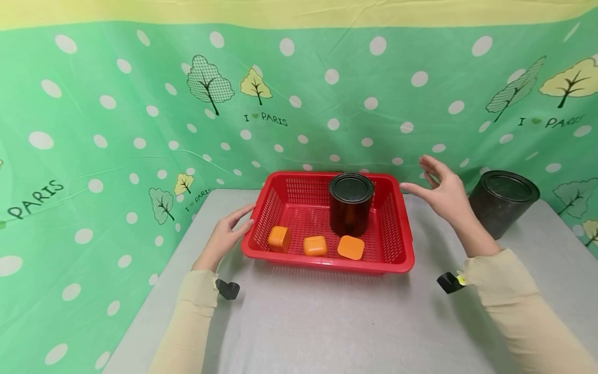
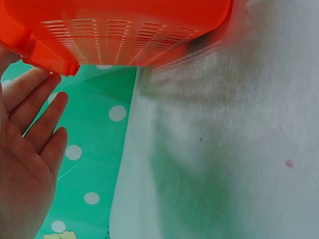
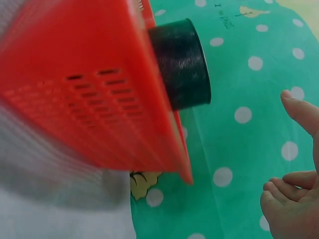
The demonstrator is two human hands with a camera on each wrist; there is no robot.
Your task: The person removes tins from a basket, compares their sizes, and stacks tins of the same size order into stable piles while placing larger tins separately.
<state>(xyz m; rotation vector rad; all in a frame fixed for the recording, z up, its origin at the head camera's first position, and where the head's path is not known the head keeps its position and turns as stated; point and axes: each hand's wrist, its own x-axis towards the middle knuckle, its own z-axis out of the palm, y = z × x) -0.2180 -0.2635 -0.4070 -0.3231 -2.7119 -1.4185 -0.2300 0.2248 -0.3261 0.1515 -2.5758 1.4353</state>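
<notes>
A red plastic basket (image 1: 327,265) sits on the table with a dark lidded can (image 1: 351,208) upright inside it. Along its front lie three small orange items: a rounded case (image 1: 279,239) at left, another case (image 1: 315,246) in the middle and a flat-faced one (image 1: 351,248) at right. My left hand (image 1: 225,236) is at the basket's left rim; in the left wrist view its fingers (image 2: 42,122) are extended just under the rim's edge. Beyond the right rim my right hand (image 1: 444,195) hovers with thumb and fingers spread, holding nothing.
A second dark lidded can (image 1: 504,200) stands on the table right of my right hand. Behind the grey table (image 1: 327,322) hangs a green dotted cloth (image 1: 317,93), which also borders the left side. A dark wrist device (image 1: 228,289) is at my left cuff.
</notes>
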